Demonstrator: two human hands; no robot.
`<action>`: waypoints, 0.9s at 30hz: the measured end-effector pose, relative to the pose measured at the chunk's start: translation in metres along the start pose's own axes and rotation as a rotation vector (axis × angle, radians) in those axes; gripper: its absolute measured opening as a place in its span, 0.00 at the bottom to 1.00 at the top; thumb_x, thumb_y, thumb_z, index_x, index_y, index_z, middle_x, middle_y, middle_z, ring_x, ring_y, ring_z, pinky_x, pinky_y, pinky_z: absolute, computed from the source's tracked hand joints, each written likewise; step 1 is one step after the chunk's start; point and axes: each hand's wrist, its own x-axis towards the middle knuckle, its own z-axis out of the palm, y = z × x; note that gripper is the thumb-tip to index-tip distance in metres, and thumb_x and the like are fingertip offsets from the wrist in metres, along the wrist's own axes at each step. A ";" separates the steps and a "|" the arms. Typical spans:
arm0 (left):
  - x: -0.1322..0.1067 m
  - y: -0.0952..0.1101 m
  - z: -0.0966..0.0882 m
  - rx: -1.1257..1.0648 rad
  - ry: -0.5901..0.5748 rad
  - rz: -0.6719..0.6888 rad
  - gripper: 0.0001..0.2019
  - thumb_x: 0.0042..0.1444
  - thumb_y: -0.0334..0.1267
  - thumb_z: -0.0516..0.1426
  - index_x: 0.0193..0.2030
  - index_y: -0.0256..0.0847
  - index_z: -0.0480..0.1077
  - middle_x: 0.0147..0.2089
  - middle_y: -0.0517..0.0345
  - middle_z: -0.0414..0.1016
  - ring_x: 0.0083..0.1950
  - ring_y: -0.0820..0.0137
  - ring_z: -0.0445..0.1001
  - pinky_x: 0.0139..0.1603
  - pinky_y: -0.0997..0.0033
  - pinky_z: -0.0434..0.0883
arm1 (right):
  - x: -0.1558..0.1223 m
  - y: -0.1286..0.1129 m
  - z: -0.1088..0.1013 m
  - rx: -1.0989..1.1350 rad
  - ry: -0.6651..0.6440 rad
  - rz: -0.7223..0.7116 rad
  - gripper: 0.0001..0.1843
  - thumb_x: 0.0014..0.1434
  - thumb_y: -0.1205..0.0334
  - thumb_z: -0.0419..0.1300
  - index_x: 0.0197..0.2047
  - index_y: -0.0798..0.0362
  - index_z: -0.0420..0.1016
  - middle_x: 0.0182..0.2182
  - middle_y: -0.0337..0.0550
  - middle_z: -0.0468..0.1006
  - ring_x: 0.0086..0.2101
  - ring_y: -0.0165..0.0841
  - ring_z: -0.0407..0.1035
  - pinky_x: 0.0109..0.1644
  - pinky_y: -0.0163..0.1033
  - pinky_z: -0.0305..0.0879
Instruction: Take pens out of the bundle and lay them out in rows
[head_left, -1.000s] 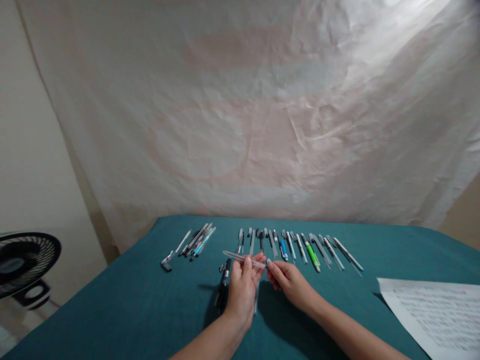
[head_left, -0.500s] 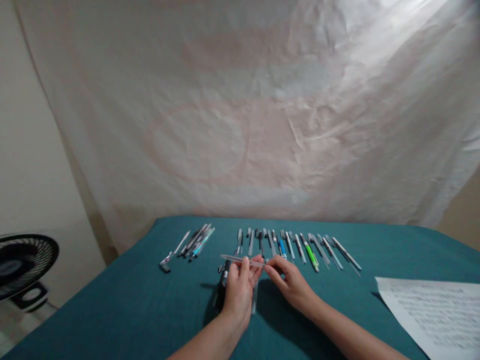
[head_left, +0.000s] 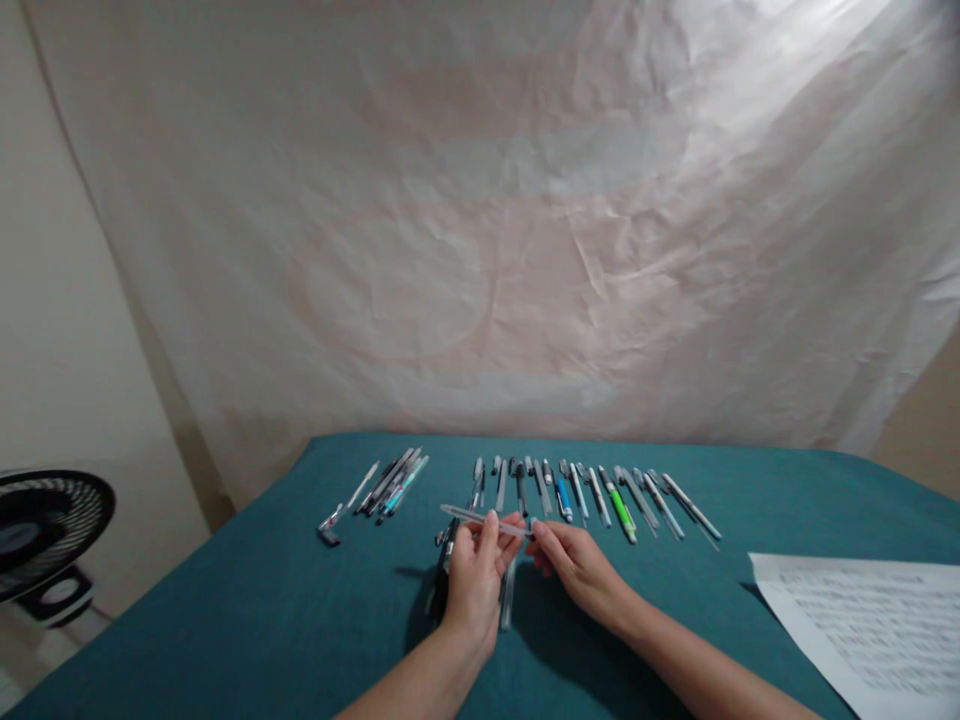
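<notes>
The left hand [head_left: 472,582] is pinching a clear pen [head_left: 465,514] — the right hand [head_left: 577,562] is clamping its other end. Between them, the pen is hovering above the green tablecloth [head_left: 300,620], while a row of pens [head_left: 599,497] is lying beyond.

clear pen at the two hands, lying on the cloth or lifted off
Lifted off: the left hand holds the clear pen above the teal cloth, the right hand at one end.

Wrinkled pale sheet [head_left: 420,250] behind teal-covered table [head_left: 300,620]; plain wall [head_left: 67,330] at left; glare [head_left: 847,30] upper right
</notes>
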 end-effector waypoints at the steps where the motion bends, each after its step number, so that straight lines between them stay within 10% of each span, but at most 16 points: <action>1: 0.000 0.000 0.000 0.005 0.001 0.002 0.11 0.49 0.41 0.55 0.34 0.37 0.60 0.38 0.49 0.74 0.42 0.66 0.72 0.48 0.62 0.67 | 0.000 0.000 0.000 0.001 0.000 0.003 0.22 0.57 0.49 0.43 0.23 0.55 0.66 0.18 0.38 0.64 0.21 0.28 0.59 0.26 0.32 0.54; 27: 0.003 -0.002 -0.004 0.043 0.035 0.031 0.12 0.47 0.42 0.56 0.34 0.38 0.61 0.36 0.51 0.74 0.40 0.67 0.73 0.45 0.63 0.68 | 0.001 0.001 0.004 0.107 0.029 0.050 0.16 0.50 0.50 0.54 0.28 0.56 0.70 0.22 0.38 0.68 0.24 0.27 0.60 0.26 0.30 0.55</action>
